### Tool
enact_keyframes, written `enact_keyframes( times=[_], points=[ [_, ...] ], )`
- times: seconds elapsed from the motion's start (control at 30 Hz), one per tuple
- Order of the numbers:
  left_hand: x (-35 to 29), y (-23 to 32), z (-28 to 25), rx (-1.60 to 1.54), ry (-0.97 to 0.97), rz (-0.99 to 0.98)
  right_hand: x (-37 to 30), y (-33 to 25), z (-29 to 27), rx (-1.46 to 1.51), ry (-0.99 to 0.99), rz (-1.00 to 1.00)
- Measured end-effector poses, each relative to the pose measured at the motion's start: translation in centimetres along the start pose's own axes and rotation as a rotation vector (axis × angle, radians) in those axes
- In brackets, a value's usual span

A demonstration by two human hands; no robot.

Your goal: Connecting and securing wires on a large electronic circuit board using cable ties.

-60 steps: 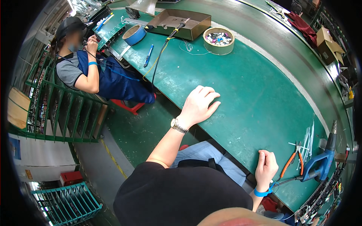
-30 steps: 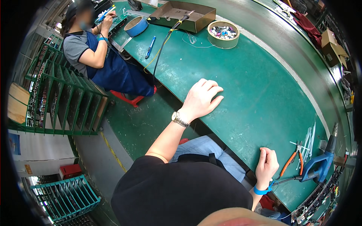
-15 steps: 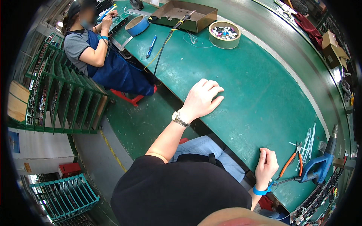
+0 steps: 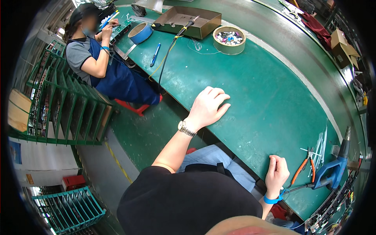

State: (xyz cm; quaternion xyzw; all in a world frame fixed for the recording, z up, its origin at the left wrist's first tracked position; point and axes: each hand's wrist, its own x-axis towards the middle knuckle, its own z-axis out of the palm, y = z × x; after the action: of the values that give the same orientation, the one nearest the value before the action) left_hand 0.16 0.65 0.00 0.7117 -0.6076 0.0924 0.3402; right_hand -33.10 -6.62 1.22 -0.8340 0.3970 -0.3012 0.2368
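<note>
My left hand rests palm down on the green worktable near its front edge, with thumb and fingers apart and nothing in it. A metal-band wristwatch is on that wrist. My right hand lies at the table edge on the right, its fingers curled in and no object showing in them. A blue wrist strap with a coiled cord circles the right wrist. Nearest to this hand are orange-handled cutting pliers, several white cable ties and a blue heat gun.
A soldering iron lies across a shallow box. Beside it stand a round tub of small parts, a blue tape roll and a blue pen. Far left, a co-worker sits holding tools over a circuit board.
The view has shifted slightly, with the table's far items a little lower left. Both my hands keep their places and poses on the table.
</note>
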Motion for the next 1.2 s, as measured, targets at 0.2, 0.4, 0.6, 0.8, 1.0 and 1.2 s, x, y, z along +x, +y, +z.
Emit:
enact_keyframes(
  times=[0.2, 0.4, 0.6, 0.8, 1.0, 1.2],
  points=[
    [0.6, -0.1, 0.1, -0.008, 0.007, 0.034, 0.1, -0.3, -0.2, -0.007, 0.036, 0.031],
    [1.0, 0.5, 1.1, -0.011, 0.026, 0.061, 0.6, 0.2, -0.7, -0.012, 0.053, 0.009],
    [0.3, 0.6, 0.8, 0.001, -0.002, 0.040, 0.2, 0.6, -0.7, -0.020, 0.102, -0.023],
    [0.4, 0.6, 0.4, 0.018, -0.025, 0.025, 0.1, 0.0, -0.8, 0.023, 0.116, -0.036],
    [0.5, 0.2, 0.6, 0.012, -0.038, 0.011, 0.3, 0.1, -0.5, 0.018, 0.122, -0.051],
    [0.5, 0.5, 0.4, 0.012, -0.044, 0.012, 0.2, 0.1, -0.8, 0.018, 0.111, -0.056]
  ],
)
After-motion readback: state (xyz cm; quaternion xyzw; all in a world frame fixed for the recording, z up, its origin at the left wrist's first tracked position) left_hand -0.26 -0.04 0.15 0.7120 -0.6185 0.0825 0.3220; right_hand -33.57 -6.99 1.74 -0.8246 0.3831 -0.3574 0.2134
